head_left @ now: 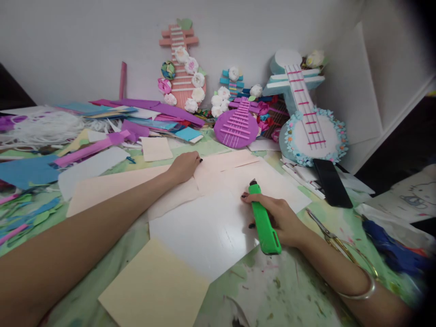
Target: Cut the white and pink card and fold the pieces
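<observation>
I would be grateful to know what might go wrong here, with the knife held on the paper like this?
The left hand presses the pink sheet not far from the tip of the knife in the right hand; a slip might reach its fingers. The loosely overlapped white sheet may shift under the knife. The scissors lie by the right forearm, which might knock them.

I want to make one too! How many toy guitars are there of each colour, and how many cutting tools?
Pink guitar: 1
Purple guitar: 1
Big blue guitar: 1
Small blue guitar: 1
Cutter: 1
Scissors: 1
Total: 6
</observation>
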The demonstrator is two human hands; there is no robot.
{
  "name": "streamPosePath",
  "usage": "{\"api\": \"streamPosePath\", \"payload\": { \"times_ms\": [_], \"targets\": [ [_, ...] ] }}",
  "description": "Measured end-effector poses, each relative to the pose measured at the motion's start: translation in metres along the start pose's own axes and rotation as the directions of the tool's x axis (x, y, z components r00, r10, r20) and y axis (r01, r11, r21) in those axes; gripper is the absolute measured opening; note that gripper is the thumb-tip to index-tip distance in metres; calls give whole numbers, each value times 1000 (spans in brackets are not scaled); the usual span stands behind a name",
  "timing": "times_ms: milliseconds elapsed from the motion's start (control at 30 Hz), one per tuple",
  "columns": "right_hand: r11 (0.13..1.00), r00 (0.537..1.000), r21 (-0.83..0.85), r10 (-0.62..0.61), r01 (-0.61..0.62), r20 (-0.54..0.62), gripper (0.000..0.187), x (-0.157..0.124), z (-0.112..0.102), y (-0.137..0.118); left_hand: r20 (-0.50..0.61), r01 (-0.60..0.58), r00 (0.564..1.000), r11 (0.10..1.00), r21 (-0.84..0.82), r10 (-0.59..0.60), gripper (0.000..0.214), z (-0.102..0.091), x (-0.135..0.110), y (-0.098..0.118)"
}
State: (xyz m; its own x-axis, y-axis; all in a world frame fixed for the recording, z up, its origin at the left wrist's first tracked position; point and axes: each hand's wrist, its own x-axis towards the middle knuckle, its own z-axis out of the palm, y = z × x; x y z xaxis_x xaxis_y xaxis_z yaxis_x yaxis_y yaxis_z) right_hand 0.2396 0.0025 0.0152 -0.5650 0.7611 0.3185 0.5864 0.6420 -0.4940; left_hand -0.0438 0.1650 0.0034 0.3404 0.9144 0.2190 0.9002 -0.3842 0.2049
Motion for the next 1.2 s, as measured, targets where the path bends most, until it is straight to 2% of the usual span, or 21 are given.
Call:
{"api": "streamPosePath", "payload": {
  "times_ms": [333, 633, 700, 800, 867, 1000, 1067, 1200],
  "targets": [
    [1000, 1000, 1, 13, -13, 9, 46, -1, 0, -1, 57, 11, 998, 999, 43, -13, 23, -1, 3, 0],
    [1000, 1000, 14, 2, -2, 10, 46, 0, -1, -2, 48, 25, 999, 1000, 16, -26, 21, -2, 2, 0],
    [1000, 1000, 21, 9, -9, 12, 47, 0, -1, -2, 22, 54, 998, 998, 21, -54, 27, -3, 1, 1],
    [1000, 1000, 11, 23, -23, 19, 48, 0, -1, -3, 3, 109, 994, 993, 37, -110, 53, -6, 0, 1],
    [1000, 1000, -5, 22, -22, 17, 47, 0, -1, -4, 30, 123, 992, 992, 35, -124, 65, -8, 1, 1],
    [999, 1000, -46, -6, 6, 7, 45, 0, 0, -3, 131, 104, 986, 995, -15, -101, 69, -15, 10, 0],
    [996, 999, -82, -43, 43, 5, 45, 0, -1, -2, 189, 78, 980, 996, -41, -69, 66, -21, 15, 2],
    [970, 983, -168, -185, 179, -21, 51, 2, 0, -4, 292, -8, 956, 996, -87, 34, 45, -37, 25, 7]
  ]
}}
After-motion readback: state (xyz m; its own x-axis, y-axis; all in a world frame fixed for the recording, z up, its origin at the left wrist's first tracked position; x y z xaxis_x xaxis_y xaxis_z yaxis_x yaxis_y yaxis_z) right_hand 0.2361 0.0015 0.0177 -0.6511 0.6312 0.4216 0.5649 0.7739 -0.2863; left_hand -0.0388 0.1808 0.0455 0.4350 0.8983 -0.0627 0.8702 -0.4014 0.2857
